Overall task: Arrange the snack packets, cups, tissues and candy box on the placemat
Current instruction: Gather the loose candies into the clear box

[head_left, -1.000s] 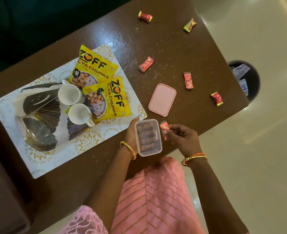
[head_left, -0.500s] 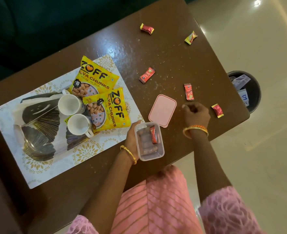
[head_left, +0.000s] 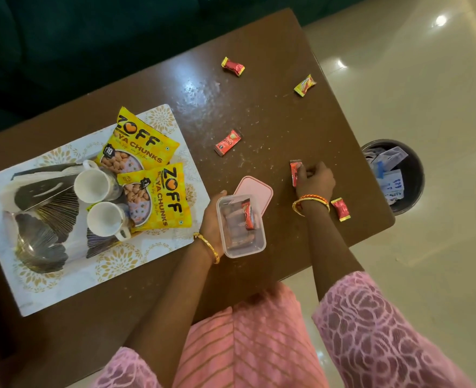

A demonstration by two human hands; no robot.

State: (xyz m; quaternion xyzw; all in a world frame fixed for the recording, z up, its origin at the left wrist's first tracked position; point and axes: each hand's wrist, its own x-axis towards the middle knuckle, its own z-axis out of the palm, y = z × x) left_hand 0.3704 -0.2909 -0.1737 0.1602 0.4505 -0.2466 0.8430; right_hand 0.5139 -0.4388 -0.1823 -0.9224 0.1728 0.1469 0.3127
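Placemat (head_left: 71,287) at surface's left: tissues (head_left: 46,217), two cups (head_left: 96,184), two yellow snack packets (head_left: 147,147). Left hand (head_left: 213,219): wrapped around clear candy box (head_left: 241,226), held just right of placemat, beside pink lid (head_left: 255,190). Right hand (head_left: 313,180): fingers curled, pinched on red candy (head_left: 295,170) lying on surface (head_left: 259,113). Other candies scattered beyond.
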